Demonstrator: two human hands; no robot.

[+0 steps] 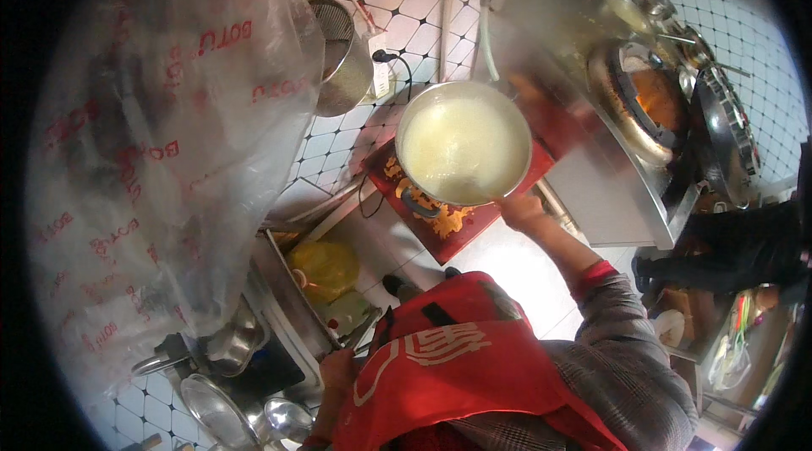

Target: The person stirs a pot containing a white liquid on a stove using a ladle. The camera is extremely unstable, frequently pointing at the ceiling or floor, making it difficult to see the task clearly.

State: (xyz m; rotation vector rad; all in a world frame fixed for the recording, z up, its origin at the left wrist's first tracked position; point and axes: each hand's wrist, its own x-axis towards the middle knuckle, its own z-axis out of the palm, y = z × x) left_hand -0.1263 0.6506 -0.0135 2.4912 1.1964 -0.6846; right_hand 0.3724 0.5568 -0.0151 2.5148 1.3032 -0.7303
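A large metal pot (pixel 401 156) of pale yellowish-white liquid (pixel 466 137) stands on a red, gold-patterned stand (pixel 453 232). One dark pot handle (pixel 420 202) sticks out at its near left. My right hand (pixel 523 211) is at the near right rim, fingers closed around what looks like a utensil handle. The blurred utensil head (pixel 464 188) sits in the liquid inside that rim; its exact kind cannot be told. Low at my left side, my left hand (pixel 337 367) is by the edge of a metal sink or counter (pixel 298 299). Its fingers are partly hidden.
A clear plastic sheet (pixel 184 134) with red print hangs at left. A flame burns in a wok stove (pixel 647 99) at right, beside a steel counter (pixel 590 197). A person in dark trousers (pixel 742 251) stands there. Strainers (pixel 216 410), a yellow bag (pixel 325 267) and a plugged-in cord (pixel 406 67) surround me.
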